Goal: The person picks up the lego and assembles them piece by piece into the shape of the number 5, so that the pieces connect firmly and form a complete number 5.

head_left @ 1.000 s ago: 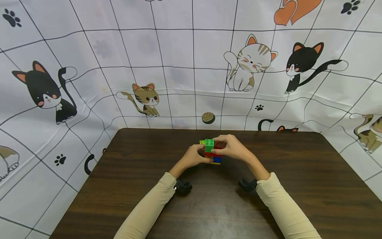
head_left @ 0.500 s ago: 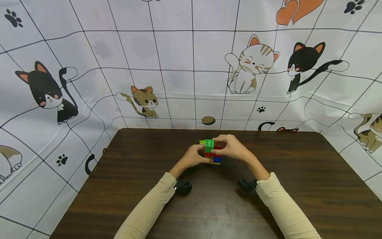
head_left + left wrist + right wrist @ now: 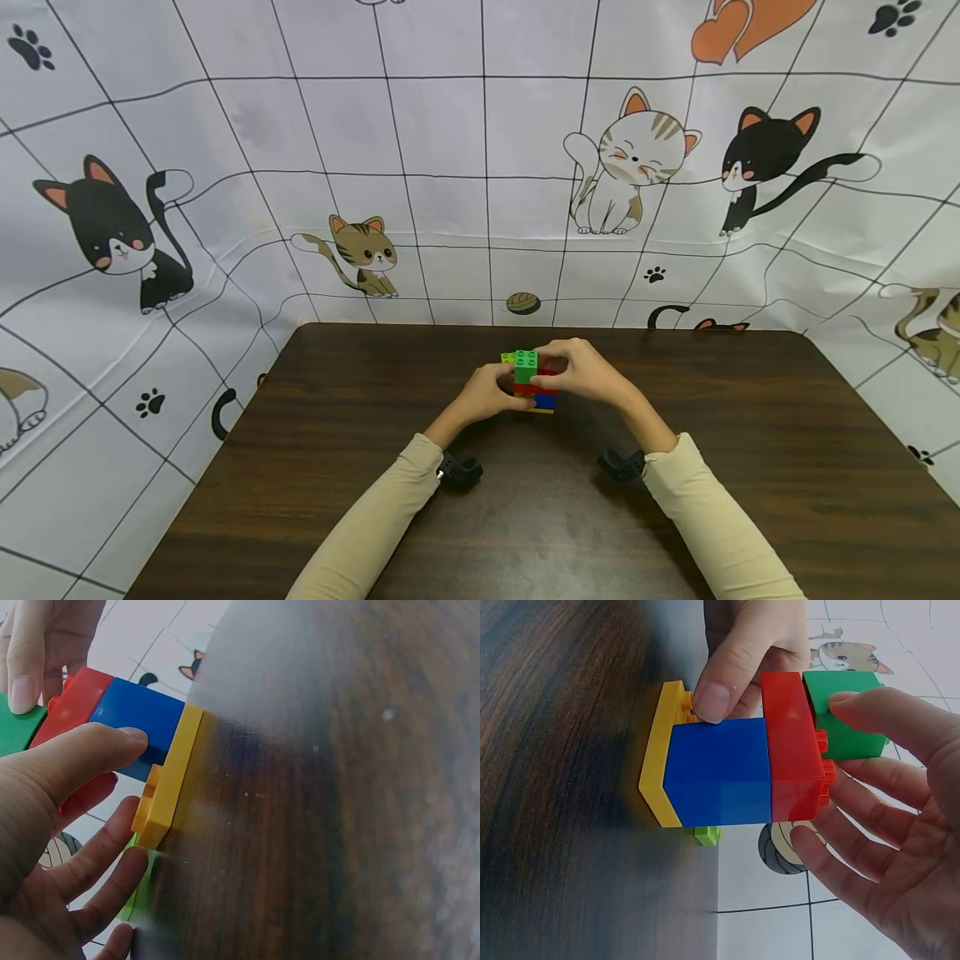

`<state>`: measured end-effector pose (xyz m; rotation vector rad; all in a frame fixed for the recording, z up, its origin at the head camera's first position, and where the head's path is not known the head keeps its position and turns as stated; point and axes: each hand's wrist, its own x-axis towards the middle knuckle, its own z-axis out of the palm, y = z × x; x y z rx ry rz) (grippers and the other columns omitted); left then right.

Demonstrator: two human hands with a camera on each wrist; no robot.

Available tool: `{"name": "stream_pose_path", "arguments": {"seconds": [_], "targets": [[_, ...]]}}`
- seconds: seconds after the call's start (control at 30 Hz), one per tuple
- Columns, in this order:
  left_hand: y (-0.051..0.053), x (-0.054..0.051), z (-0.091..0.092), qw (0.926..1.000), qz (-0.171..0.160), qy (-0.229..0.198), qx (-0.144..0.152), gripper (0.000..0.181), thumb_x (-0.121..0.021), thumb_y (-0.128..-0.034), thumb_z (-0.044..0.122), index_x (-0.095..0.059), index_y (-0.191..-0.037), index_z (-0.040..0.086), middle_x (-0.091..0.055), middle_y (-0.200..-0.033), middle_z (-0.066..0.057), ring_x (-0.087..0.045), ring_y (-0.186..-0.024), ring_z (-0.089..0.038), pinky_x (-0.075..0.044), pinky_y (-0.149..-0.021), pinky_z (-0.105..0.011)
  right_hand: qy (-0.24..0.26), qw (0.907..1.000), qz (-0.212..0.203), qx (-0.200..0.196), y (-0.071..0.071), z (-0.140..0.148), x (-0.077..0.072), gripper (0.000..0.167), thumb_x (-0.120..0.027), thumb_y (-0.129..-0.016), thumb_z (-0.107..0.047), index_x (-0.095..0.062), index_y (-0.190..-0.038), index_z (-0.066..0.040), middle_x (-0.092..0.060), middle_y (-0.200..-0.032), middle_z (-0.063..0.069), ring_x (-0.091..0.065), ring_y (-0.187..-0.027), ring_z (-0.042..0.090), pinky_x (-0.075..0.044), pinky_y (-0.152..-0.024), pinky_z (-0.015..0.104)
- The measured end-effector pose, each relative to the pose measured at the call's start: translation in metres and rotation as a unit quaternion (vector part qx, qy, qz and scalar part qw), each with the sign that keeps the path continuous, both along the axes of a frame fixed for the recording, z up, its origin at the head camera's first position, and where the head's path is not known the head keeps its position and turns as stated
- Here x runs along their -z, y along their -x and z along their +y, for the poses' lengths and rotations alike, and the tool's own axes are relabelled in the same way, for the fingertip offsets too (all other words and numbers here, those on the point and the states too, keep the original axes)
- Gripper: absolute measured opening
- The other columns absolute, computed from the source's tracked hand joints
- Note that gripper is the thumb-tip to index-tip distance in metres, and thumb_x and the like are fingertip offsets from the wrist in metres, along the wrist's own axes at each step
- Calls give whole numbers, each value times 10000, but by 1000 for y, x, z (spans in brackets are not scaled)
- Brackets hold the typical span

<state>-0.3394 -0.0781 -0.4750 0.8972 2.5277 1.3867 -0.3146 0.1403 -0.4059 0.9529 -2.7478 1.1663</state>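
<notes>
Gripping the blue brick (image 3: 545, 401), the left hand (image 3: 482, 393) steadies the stack (image 3: 765, 772) near the table (image 3: 517, 533)'s far edge; the right hand (image 3: 581, 368) pinches the green brick (image 3: 526, 372) on top. Yellow base (image 3: 657, 761), blue and red brick (image 3: 791, 742) look joined; green's seating is unclear, neither hand having let go. Behind, a lime piece (image 3: 706, 835) is mostly hidden.

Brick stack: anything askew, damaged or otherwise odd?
No visible damage or spill. One oddity: the red brick overhangs the blue brick toward the person's left, and the green brick sits on that overhanging end, so it looks lopsided. Could well be deliberate.
</notes>
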Motion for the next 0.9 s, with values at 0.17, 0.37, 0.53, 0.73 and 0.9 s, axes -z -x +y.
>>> {"name": "stream_pose_path", "arguments": {"seconds": [0.17, 0.37, 0.53, 0.73, 0.9], "targets": [[0, 1, -1, 10000, -2, -25, 5, 433, -833, -858, 208, -692, -1251, 89, -761, -1133, -79, -724, -1006, -193, -580, -862, -278, -10, 10000, -39, 12, 0, 0, 1, 408, -789, -901, -194, -700, -1233, 26, -744, -1085, 137, -693, -914, 211, -602, -790, 319], [0, 1, 0, 10000, -46, -31, -31, 419, -840, -851, 201, -700, -1230, 89, -765, -1113, -78, -727, -983, -181, -579, -847, -262, -78, 9999, 9, 62, -1, -1, -1, 412, -797, -893, -203, -707, -1234, 8, -741, -1073, 116, -676, -915, 205, -588, -782, 301], [-1, -1, 0, 10000, -9, 3, -29, 418, -841, -849, 204, -701, -1225, 86, -764, -1114, -78, -721, -984, -176, -576, -852, -259, -79, 9999, 40, 59, 0, -1, -1, 412, -802, -888, -197, -711, -1233, 10, -738, -1066, 116, -664, -907, 204, -576, -767, 280], [-2, -1, 0, 10000, 50, 23, -56, 420, -838, -853, 201, -699, -1230, 81, -763, -1117, -76, -715, -996, -188, -571, -860, -259, -109, 9999, -30, 56, 1, -2, -1, 399, -802, -885, -194, -720, -1232, -13, -741, -1065, 93, -666, -907, 179, -583, -775, 273], [-1, -1, 0, 10000, 25, 30, -62, 422, -838, -852, 206, -699, -1232, 84, -762, -1125, -73, -714, -1010, -192, -575, -870, -275, -127, 9999, -99, 54, 1, -2, -2, 391, -800, -885, -190, -725, -1233, -29, -743, -1072, 84, -670, -913, 174, -585, -780, 270]]}}
